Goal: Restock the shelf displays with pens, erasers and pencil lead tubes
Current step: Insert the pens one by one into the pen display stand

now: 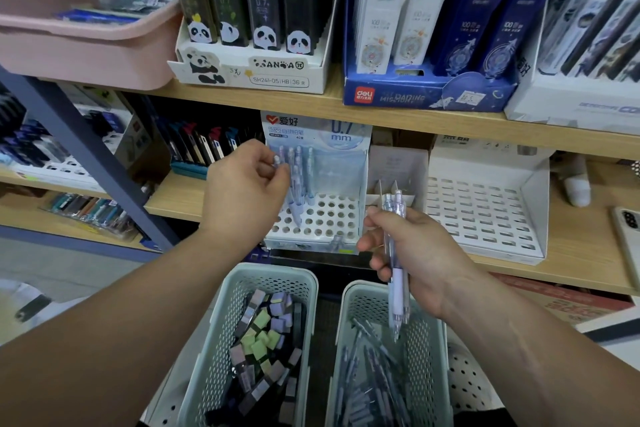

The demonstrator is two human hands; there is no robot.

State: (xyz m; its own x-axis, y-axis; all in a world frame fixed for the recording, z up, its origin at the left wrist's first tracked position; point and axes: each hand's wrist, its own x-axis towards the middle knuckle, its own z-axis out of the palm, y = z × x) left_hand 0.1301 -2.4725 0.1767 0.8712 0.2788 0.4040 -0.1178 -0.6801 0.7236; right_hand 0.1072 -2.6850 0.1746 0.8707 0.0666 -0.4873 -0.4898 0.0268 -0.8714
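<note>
A white pen display box (325, 218) with a grid of round holes stands on the middle shelf; several pale blue pens (304, 170) stand in its back holes. My left hand (242, 191) pinches the top of one pen (294, 198) whose tip sits over a hole. My right hand (412, 250) grips a small bundle of lilac pens (396, 274), tips down, above the right basket (349, 329), which holds more pens. The left basket (221, 340) holds lead tubes with lilac and green caps.
An empty white slotted display tray (485, 215) stands right of the pen box. The upper shelf carries a panda lead-tube box (256, 69), a blue deli box (426, 94) and a pink bin (86, 42). A phone (628, 236) lies at the far right.
</note>
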